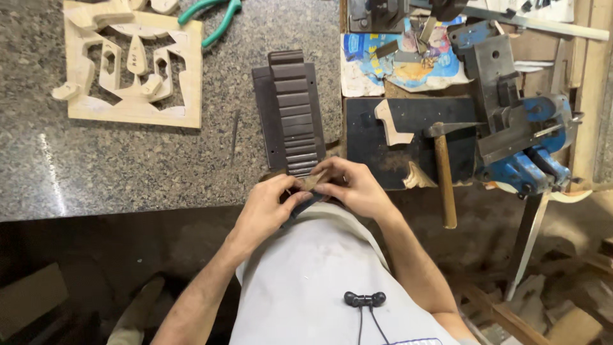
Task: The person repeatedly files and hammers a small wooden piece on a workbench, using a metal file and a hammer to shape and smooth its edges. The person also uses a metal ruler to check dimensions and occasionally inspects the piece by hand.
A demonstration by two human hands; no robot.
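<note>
**benchwatcher:** So I was standing right behind this. Left hand point(271, 204) and right hand point(351, 185) were both bunched at the near end of that dark ribbed wooden piece point(292, 115), which lay on the granite counter point(128, 160) with its end at the edge, against the person's waist. Fingers of both hands were pressed together, pinching a small tan scrap point(311, 181) between them. Sandpaper maybe? Couldn't really tell, the fingers covered most of it.

**sawdust_joe:** What worried you?

**benchwatcher:** Mostly that the ribbed piece wasn't clamped. The blue vise point(523, 140) sat unused to the right. One hard push and I figured it could skate up the counter or tip off the edge. Also the hammer point(444, 172) had its handle hanging over the bench front, right by the right forearm. An elbow nudge could've dropped it.

**sawdust_joe:** And the carved panel point(131, 64)?

**benchwatcher:** Well apart, safe enough.
</note>
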